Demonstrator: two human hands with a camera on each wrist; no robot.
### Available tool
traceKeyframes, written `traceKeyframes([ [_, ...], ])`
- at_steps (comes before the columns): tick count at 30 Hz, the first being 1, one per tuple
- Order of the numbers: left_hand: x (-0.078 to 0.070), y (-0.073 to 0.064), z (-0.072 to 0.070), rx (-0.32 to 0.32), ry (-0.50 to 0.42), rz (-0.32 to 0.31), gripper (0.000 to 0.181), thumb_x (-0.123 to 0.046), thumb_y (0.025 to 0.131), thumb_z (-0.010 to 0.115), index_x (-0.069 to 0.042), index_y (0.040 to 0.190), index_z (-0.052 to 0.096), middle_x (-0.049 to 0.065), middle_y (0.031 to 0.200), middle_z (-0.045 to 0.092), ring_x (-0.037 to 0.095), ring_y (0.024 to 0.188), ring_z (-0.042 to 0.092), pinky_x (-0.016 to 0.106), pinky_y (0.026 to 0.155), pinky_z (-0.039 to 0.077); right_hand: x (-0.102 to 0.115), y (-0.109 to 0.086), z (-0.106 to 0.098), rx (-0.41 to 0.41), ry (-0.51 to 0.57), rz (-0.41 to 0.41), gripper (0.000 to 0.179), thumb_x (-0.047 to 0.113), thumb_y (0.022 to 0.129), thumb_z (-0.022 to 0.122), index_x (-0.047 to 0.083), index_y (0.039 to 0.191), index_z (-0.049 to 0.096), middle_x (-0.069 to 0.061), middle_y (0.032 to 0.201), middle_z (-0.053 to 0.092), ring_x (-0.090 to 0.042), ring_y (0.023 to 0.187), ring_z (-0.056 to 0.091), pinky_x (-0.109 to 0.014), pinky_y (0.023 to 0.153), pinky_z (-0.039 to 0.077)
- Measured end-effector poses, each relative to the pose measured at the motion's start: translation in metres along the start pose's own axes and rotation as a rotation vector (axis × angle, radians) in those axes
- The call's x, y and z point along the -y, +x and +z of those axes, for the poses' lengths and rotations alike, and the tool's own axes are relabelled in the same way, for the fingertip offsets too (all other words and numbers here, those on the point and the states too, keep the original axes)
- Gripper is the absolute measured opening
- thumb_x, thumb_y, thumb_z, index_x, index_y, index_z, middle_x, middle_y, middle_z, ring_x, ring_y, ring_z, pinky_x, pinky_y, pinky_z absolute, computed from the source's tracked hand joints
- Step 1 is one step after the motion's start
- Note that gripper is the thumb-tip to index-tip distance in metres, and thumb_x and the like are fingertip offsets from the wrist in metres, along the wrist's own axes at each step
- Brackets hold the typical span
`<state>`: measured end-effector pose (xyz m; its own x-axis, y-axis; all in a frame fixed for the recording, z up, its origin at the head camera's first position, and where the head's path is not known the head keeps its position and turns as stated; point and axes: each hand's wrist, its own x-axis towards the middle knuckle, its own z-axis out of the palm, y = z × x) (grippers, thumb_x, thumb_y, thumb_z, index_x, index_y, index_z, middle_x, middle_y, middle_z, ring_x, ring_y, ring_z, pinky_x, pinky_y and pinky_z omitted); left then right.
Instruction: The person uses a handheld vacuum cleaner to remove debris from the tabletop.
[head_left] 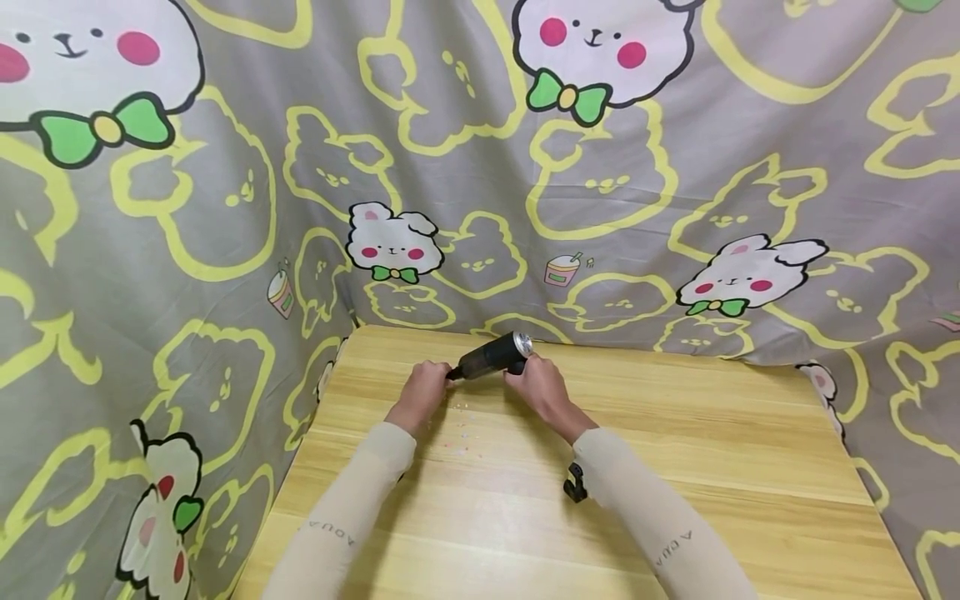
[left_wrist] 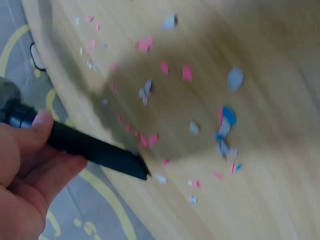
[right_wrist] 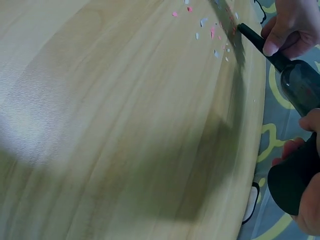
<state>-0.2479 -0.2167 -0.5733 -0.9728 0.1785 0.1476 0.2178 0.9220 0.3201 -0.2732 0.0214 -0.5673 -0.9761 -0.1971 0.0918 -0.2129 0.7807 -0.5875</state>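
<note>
A black handheld vacuum cleaner with a silver end is held over the far part of the table. My right hand grips its handle, with the fingers wrapped round it in the right wrist view. At the other end, my left hand pinches the narrow black nozzle between thumb and fingers. The slanted nozzle tip is close to small pink, white and blue paper scraps strewn over the wood. Part of the clear dust cup shows between the two hands.
The wooden table ends at a grey curtain with yellow outlines and cartoon animals, which hangs behind and along the sides. A small black object is at the right sleeve's cuff. Shadows of the arms fall across the tabletop.
</note>
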Motion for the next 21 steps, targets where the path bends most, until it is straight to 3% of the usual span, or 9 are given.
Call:
traceKeyframes([
  [7,0.014,0.01,-0.011,0.107,-0.045,0.066,0.011,-0.013,0.091,0.079,-0.003,0.094,0.081,0.013,0.093,0.08,0.029,0.085,0.077,0.038,0.075,0.064,0.004,0.005,-0.001,-0.002,0.017,0.005,0.029,0.028,0.089,0.074,0.004,0.081,0.06,-0.011,0.069,0.064,-0.017,0.054,0.05,-0.028,0.047,0.039],
  [13,0.023,0.013,-0.016,0.142,-0.069,0.102,0.017,-0.015,0.093,0.077,-0.002,0.102,0.082,0.014,0.098,0.081,0.028,0.09,0.078,0.037,0.08,0.064,0.006,0.009,-0.001,0.006,-0.004,-0.003,0.032,0.026,0.088,0.071,0.013,0.069,0.049,-0.007,0.065,0.057,-0.017,0.055,0.048,-0.029,0.048,0.039],
  [21,0.033,0.01,-0.023,0.163,-0.1,0.071,0.018,-0.017,0.092,0.078,-0.003,0.103,0.082,0.013,0.103,0.081,0.027,0.095,0.077,0.039,0.084,0.064,0.016,0.012,0.001,0.042,-0.03,0.001,0.03,0.029,0.088,0.073,0.007,0.076,0.056,-0.009,0.07,0.059,-0.017,0.055,0.048,-0.028,0.048,0.039],
])
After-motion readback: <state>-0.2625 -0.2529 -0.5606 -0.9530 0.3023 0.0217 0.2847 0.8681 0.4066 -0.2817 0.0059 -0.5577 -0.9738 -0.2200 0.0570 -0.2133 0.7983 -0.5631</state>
